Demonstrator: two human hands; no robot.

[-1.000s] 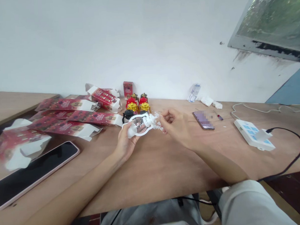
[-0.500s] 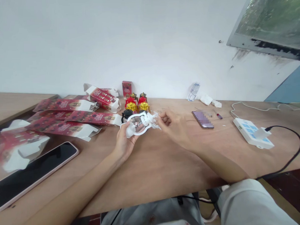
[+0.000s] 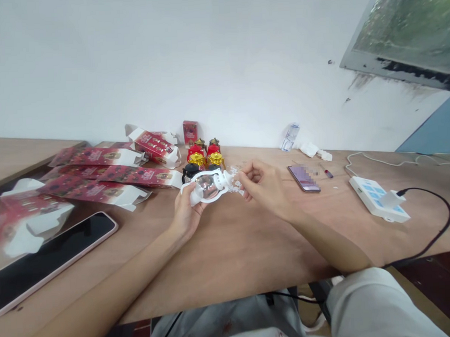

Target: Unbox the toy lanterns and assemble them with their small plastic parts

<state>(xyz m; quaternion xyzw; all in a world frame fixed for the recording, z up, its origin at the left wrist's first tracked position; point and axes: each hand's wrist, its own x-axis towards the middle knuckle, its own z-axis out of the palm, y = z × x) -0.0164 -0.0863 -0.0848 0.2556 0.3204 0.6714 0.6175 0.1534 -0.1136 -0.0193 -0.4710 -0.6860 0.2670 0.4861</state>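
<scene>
My left hand [image 3: 187, 212] is wrapped round the base of a small white lantern [image 3: 210, 185] with a clear globe. The lantern is tilted over, its top pointing right. At its top hangs a cluster of small whitish, see-through pieces [image 3: 236, 183]. My right hand [image 3: 265, 186] has its fingers curled and pinched at the right edge of this cluster; what lies between the fingertips is too small to make out. Just behind the white lantern stand several more little lanterns: black [image 3: 190, 171], gold [image 3: 216, 160] and red [image 3: 194, 151].
Flattened red and white boxes [image 3: 95, 186] cover the left of the table, near a large phone [image 3: 57, 262]. An upright red box [image 3: 190, 134] stands by the wall. To the right lie a second phone [image 3: 303, 178], crumpled tissue [image 3: 309, 149] and a white power strip [image 3: 377, 199] with cables.
My right hand has shifted slightly, its fingers now raised and more curled beside the see-through pieces. The lantern and my left hand stay nearly where they were.
</scene>
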